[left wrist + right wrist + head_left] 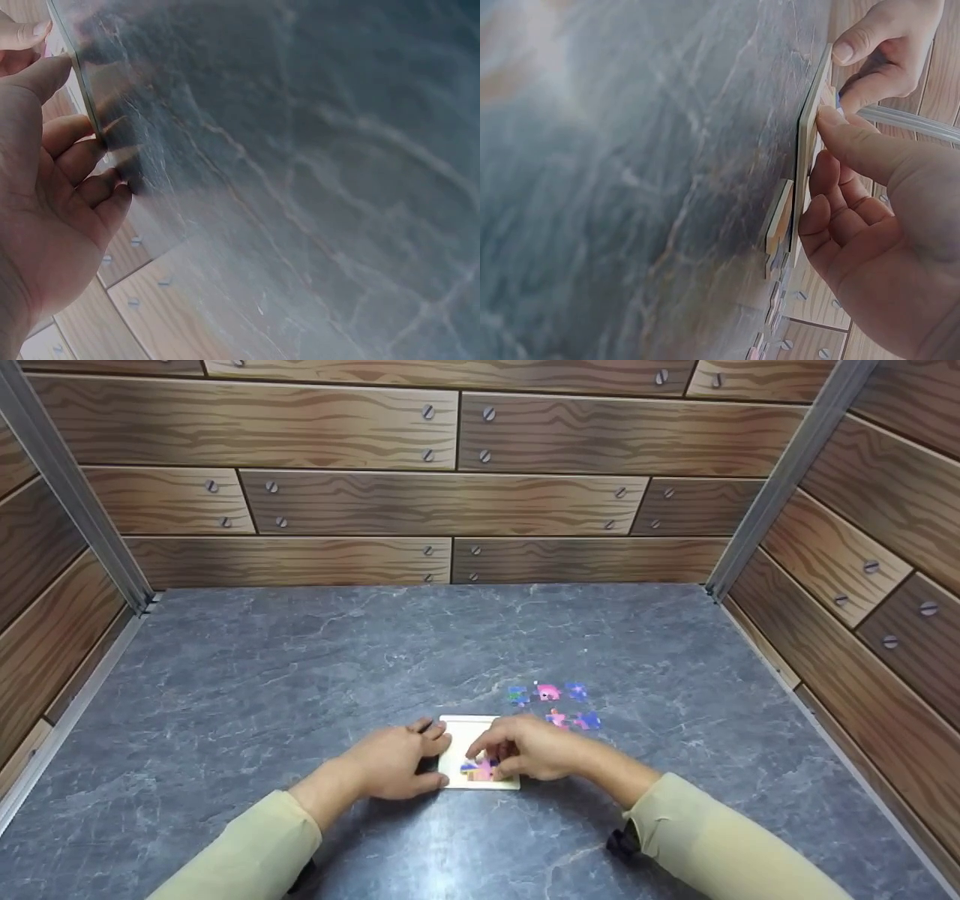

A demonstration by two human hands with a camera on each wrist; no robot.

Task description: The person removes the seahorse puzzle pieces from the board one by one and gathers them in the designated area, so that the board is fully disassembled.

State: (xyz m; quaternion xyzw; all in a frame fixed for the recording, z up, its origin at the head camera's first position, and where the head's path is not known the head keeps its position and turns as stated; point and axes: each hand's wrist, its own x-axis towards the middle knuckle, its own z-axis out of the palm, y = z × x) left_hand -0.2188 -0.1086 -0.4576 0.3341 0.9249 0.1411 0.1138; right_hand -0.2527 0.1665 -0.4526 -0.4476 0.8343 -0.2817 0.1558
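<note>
A pale, shallow puzzle tray (pixel 456 739) lies on the table, with joined colourful jigsaw pieces (pixel 478 772) in its near part. My left hand (pixel 397 761) rests at the tray's left edge, fingertips and thumb against the rim; the left wrist view shows the thumb and fingers (pixel 71 142) spaced along that edge. Over the tray's right side, my right hand (pixel 536 746) has its index finger and thumb bent around a jigsaw piece (pixel 838 99), mostly hidden by the fingers. In the right wrist view the right thumb (pixel 847 135) is low over the tray (pixel 810 127), other fingers curled.
Several loose jigsaw pieces (pixel 548 692) lie beyond and to the right of the tray, close behind the right hand. The grey marbled table (pixel 300 660) is bounded by wood-patterned walls (pixel 360 506) and metal corner posts (pixel 780 472).
</note>
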